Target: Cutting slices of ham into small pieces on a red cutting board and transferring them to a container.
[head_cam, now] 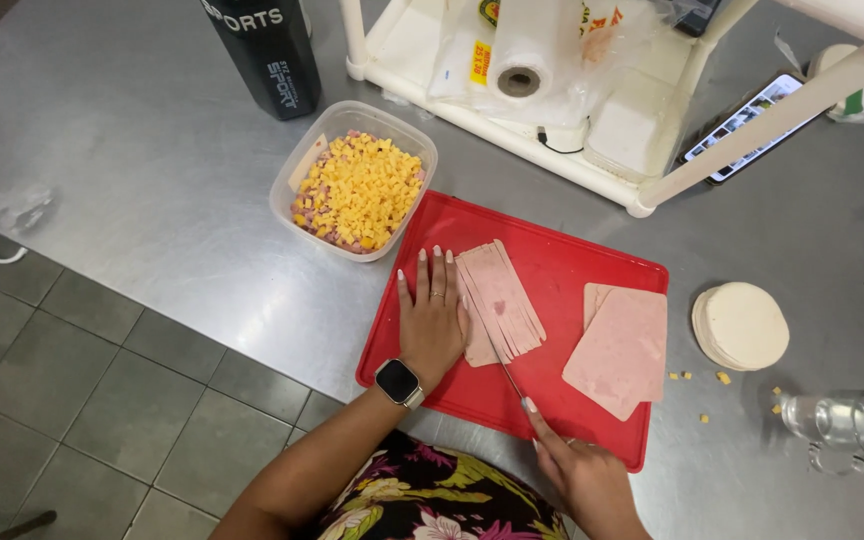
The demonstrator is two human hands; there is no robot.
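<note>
Right hand point(584, 474) partly cut off, knife point(505, 372) blade thin.

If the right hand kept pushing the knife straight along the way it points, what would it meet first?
The right hand aims the knife up-left, so it would likely meet the sliced ham first, beside the left hand.

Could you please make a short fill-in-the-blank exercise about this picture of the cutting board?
1. The left hand lies flat on a cutting board whose colour is ____.
2. The right hand holds a ____ and cuts the ham strips.
3. The tub holds diced ham and yellow ____ cubes.
4. The left wrist wears a ____.

Missing words: red; knife; cheese; watch
</note>
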